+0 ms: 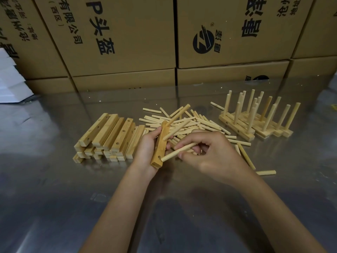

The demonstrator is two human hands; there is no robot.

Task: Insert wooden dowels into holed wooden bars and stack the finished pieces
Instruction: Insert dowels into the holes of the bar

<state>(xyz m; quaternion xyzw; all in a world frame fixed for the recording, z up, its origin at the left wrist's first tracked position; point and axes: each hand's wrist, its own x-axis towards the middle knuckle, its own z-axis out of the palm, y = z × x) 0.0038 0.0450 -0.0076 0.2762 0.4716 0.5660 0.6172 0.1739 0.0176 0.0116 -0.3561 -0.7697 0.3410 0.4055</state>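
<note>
A holed wooden bar [160, 145] is gripped in the curled fingers of the left hand [148, 148] above the table [54, 179], with one dowel [178, 115] already seated at its far end and a second [168, 135] at its middle. A third dowel [177, 152] is pinched in the fingers of the right hand [211, 154], its tip set at the hole near the bar's near end. Bare bars [107, 137] are stacked to the left, loose dowels [197, 125] are heaped behind the hands, and finished pieces [255, 123] are gathered at the right.

left hand [145, 148] grips a holed bar [160, 150]; right hand [209, 154] pinches a dowel [179, 151].
</note>
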